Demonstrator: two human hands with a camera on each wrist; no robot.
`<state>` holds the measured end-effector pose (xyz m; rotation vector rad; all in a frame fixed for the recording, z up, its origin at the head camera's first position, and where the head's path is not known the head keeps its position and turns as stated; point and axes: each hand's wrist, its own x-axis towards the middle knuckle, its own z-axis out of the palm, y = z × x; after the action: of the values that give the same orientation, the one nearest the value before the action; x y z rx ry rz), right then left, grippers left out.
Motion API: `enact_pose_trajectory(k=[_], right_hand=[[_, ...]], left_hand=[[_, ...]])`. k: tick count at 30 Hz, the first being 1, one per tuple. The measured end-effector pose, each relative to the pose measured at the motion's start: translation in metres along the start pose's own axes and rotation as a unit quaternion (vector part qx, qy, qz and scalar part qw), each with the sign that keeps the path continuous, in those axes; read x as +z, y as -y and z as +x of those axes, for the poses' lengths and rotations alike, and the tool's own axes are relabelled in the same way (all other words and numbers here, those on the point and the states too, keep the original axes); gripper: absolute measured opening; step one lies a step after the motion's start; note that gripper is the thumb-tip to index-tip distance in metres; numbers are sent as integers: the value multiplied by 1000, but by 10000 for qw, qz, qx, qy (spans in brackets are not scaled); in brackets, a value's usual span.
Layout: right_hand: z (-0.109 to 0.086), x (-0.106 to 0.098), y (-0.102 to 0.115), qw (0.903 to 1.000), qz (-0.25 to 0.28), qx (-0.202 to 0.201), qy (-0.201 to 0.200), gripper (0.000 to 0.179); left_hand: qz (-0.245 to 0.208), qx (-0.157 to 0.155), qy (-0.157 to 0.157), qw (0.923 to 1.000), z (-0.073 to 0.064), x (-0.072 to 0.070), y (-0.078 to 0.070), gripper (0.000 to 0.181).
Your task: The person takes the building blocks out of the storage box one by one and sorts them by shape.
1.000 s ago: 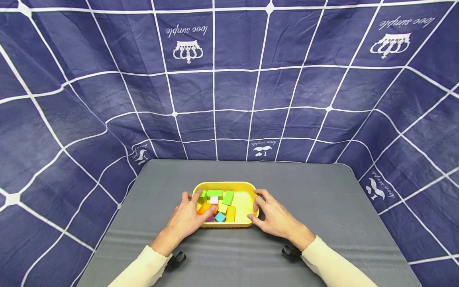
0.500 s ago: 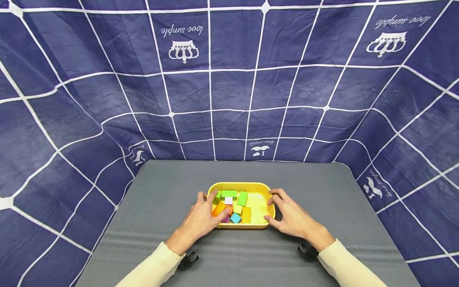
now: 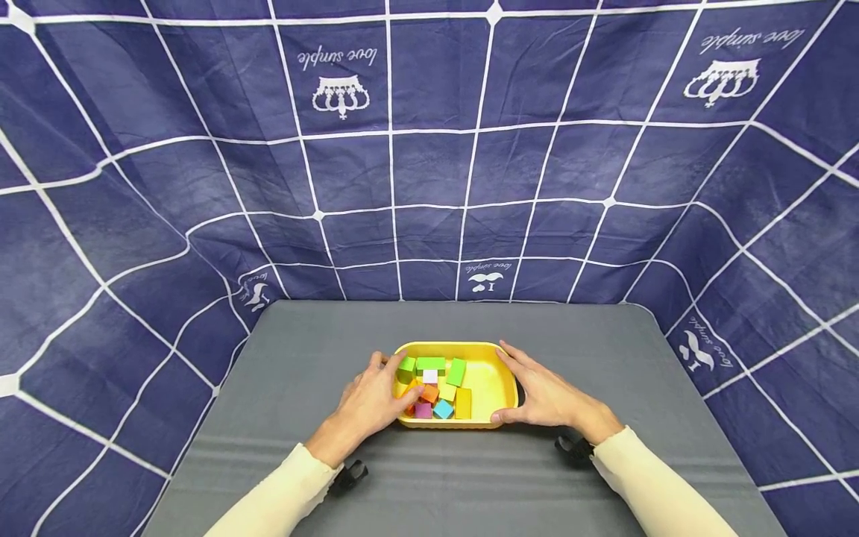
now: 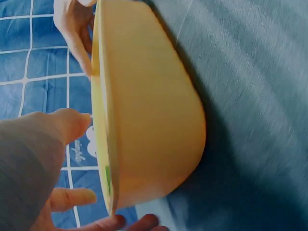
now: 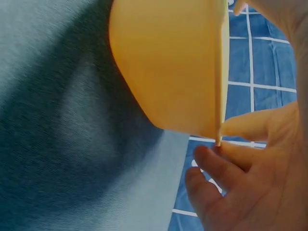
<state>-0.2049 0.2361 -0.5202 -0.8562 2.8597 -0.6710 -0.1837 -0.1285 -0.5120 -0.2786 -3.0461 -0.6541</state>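
Note:
A yellow plastic box (image 3: 493, 377) with rounded corners stands on the grey cloth, seen from above in the head view. Its left and middle part holds several toy blocks: green (image 3: 456, 371), pale lilac (image 3: 430, 377), orange (image 3: 429, 394), light blue (image 3: 443, 409), purple (image 3: 423, 411) and yellow (image 3: 463, 403). My left hand (image 3: 365, 399) is spread at the left end, index finger near the rim and thumb over the blocks. At the other end my right hand (image 3: 553, 395) spans the rim with fingers fairly straight; the right wrist view shows fingertips (image 5: 226, 127) touching the edge.
Grey cloth (image 3: 322, 328) covers the table around the box. A blue curtain (image 3: 429, 171) with white grid lines encloses the back and both sides. Black straps (image 3: 573, 447) sit on both wrists below cream sleeves (image 3: 651, 477).
The box has slid to the right with both hands, mostly in the first half second. Since then my right fingers have straightened and my left thumb has shifted, showing more of the purple block.

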Motion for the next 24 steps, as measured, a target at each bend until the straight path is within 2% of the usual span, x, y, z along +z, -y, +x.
enact_pose_trajectory(k=[2,6,9,11,18,24], right_hand=[[3,-1,0,9999,12,-8,121,136],[8,-3,1,9996,72,41,269,145],[10,-4,2,9994,97,90,319,148],[10,-5,3,9994,71,108,331,147],[10,-7,8,9992,-2,153,362,146],[10,-9,10,9994,-43,144,323,144]], left_hand=[[129,213,-62,9997,4,-4,2,80],[419,894,-199,9949,14,-10,8,67],[599,1328,-174,9892,22,-13,12,54],[717,1501,-108,9860,26,-14,12,48],[1245,1735,-175,9768,37,-13,9,34],[1074,1765,-108,9784,40,-15,9,32]])
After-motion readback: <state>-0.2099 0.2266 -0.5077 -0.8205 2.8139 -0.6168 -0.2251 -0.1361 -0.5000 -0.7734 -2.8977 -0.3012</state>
